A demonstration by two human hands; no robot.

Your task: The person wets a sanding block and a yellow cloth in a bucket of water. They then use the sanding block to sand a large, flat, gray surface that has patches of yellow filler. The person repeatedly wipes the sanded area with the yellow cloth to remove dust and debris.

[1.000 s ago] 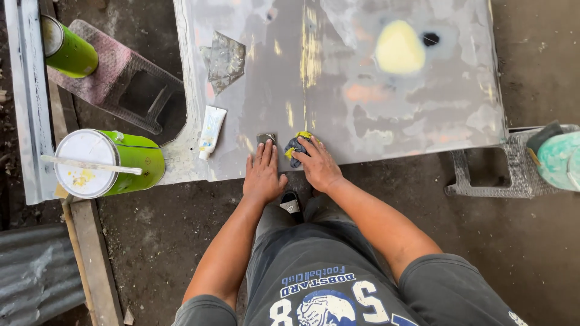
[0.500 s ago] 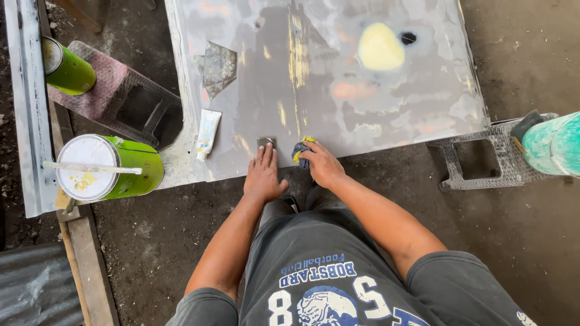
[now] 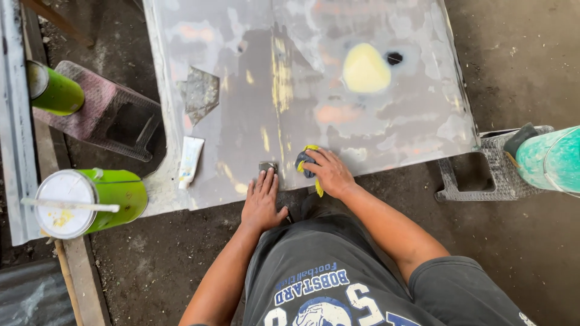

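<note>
Metal panel (image 3: 314,115) is laid flat over the dirt floor (image 3: 513,253) – most of its face is sanded to dull grey with patchy bare spots. 1 pale yellow filler patch (image 3: 365,69) is seen near the far side, beside a small dark hole (image 3: 394,58); yellow streaks run down the middle. The near edge is being worked, so the job is judged partly done – filler patch and streaks are not yet levelled.

Left hand (image 3: 261,202) is laid flat, fingers spread, fingertips pressed on a small grey sanding block (image 3: 267,166) at the panel's near edge. Right hand (image 3: 329,172) is curled closed over a blue and yellow cloth (image 3: 305,163), pressed on the panel just beside the block.

A white tube (image 3: 190,158) is lying on the panel's left part. 2 green cans (image 3: 90,199) are set at left, the nearer with a stick across its lid. A teal bucket (image 3: 550,160) is seen at right.
</note>
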